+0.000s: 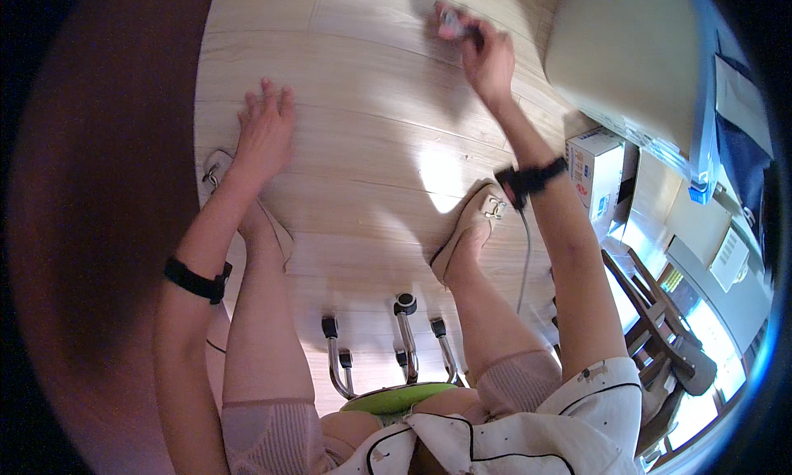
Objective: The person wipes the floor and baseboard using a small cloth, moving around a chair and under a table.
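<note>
My right hand (492, 61) reaches out over the far part of the wooden floor (355, 87). Its fingers are closed round a small pink, whitish and dark thing (453, 24), too blurred to name. A shadow falls on the boards beside it. To the left, my left hand (268, 132) is held palm down with its fingers apart and nothing in them. It is nearest to the beige left shoe (216, 171); whether it touches the floor I cannot tell.
My right shoe (478, 219) is on the floor below the right forearm. Between my legs, a green-seated stool (396, 399) has metal legs. Along the right are a cardboard box (596, 174), a large pale container (619, 54) and a wooden chair (660, 335). A dark surface (115, 186) fills the left.
</note>
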`<state>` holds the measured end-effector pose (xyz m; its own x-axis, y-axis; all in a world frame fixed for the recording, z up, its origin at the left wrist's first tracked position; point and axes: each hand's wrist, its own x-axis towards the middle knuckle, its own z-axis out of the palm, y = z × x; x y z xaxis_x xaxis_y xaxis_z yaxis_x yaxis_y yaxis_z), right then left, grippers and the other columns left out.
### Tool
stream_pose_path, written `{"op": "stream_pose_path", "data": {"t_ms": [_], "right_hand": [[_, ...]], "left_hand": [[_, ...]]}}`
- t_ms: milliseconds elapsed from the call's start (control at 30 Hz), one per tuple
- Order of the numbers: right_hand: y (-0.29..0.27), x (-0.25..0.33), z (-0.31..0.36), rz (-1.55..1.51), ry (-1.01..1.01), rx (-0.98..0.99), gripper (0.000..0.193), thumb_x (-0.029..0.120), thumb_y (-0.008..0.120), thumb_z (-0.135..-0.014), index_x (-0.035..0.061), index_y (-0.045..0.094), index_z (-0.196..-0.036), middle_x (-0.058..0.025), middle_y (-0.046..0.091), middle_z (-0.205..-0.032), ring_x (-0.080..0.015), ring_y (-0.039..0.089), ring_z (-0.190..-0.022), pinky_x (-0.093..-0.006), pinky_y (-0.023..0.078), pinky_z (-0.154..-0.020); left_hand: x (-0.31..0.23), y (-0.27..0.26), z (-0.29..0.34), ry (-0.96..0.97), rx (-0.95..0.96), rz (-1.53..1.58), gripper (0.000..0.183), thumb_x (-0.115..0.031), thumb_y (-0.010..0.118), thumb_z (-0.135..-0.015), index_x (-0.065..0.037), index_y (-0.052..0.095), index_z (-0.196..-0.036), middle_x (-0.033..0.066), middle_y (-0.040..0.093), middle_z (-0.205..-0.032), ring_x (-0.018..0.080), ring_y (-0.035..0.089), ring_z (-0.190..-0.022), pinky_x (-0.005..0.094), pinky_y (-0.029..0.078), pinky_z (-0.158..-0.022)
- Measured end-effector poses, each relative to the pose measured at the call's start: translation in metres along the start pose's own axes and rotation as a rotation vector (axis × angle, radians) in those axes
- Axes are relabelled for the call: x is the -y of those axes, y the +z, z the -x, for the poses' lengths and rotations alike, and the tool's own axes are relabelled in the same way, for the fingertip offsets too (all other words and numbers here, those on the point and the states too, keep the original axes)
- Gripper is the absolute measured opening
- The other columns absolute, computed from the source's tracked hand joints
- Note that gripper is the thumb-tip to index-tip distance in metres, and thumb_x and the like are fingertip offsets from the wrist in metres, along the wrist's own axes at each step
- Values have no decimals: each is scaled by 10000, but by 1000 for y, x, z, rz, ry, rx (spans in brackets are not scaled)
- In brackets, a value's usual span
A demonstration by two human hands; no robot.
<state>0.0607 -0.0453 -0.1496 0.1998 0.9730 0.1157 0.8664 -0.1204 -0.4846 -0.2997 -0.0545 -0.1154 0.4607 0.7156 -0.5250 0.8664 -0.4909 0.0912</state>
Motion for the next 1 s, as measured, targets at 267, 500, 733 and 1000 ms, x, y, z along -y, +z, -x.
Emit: {"op": "stream_pose_path", "data": {"t_ms": [267, 500, 733, 1000], "right_hand": [[49, 76, 12, -353, -392, 60, 270, 38, 520, -827, 136, 680, -1022, -74, 695, -1004, -271, 647, -923, -372, 500, -874], [32, 90, 177, -425, -695, 390, 262, 105, 575, -840, 61, 661, -1083, -107, 684, -1046, -263, 649, -959, -355, 520, -882], [-37, -1, 129, -225, -113, 96, 354, 25, 591, -774, 93, 640, -1118, -150, 668, -936, -343, 580, -814, -442, 470, -786], [-25, -36, 133, -52, 169, 14, 334, 52, 587, -779, 144, 632, -1097, -82, 691, -1061, -296, 620, -976, -437, 481, -869]], "left_hand": [[4, 42, -13, 13, -113, -88, 725, 81, 590, -754, 119, 283, -1409, 390, 197, -1469, 655, 299, -1266, 608, 385, -1041], [5, 38, -20, 62, -101, -135, 867, 33, 723, -660, 125, 288, -1404, 396, 211, -1452, 652, 335, -1241, 582, 371, -1068], [-7, 22, -16, 26, -66, -104, 1065, -49, 870, -519, 125, 292, -1397, 404, 234, -1427, 623, 383, -1225, 581, 371, -1075], [0, 39, -26, 14, -104, -114, 1022, -51, 863, -533, 144, 311, -1370, 386, 264, -1425, 582, 342, -1288, 591, 304, -1109]]}}
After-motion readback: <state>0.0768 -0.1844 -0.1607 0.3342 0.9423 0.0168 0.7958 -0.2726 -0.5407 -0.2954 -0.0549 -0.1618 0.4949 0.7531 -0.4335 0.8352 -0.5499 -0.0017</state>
